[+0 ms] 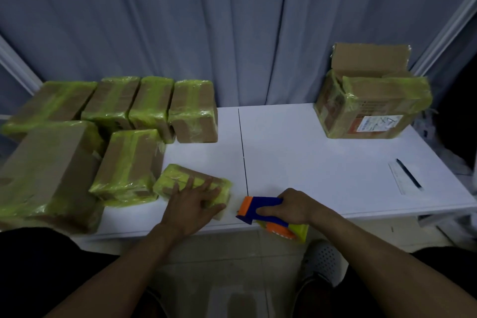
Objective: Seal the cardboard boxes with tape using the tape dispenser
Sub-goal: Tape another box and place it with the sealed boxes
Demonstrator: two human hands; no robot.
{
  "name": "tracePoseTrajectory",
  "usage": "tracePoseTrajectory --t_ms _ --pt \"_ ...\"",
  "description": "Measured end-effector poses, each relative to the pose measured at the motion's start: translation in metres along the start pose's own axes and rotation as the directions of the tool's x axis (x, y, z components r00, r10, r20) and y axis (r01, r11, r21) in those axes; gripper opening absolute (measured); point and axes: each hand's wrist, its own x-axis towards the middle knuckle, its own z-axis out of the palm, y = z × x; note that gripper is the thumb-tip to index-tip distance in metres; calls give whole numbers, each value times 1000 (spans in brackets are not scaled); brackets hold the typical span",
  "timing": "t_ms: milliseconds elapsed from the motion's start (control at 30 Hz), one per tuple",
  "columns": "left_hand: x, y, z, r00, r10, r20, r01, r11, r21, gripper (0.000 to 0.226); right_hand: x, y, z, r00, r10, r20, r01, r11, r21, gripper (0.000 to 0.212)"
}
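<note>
Left hand lies flat, fingers spread, pressing on a small green-taped box near the front edge of the bench, left of centre. Right hand grips the blue-orange tape dispenser at the front edge, its green roll overhanging. Taped boxes are crowded along the left side. An open-flapped box sits in the back right corner, a pen near the right edge.
</note>
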Motion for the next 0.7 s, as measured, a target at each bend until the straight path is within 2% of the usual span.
tracePoseTrajectory --t_ms 100,200,367,533,633,700 --pt "-2 -2 -2 1000 19 -14 -19 1000 -17 92 14 -7 9 1000 19 13 -18 999 -28 69" --pt "-5 -4 -1 999 33 -33 -34 999 -41 76 23 -16 14 999 17 37 -16 999 -43 65" --pt "-4 -12 3 998 39 -43 -42 997 -66 58 35 -29 21 999 2 43 0 998 -62 71" --pt "-4 -16 10 996 76 -52 -79 995 -54 57 37 -36 20 1000 0 13 2 994 -113 62" --pt "-3 -14 10 998 65 -25 -66 997 -46 64 34 -37 23 1000 -11 -28 7 994 -111 59" --pt "-2 -14 9 998 56 -19 -57 996 -64 70 32 -37 30 994 -35 -101 14 980 -200 59"
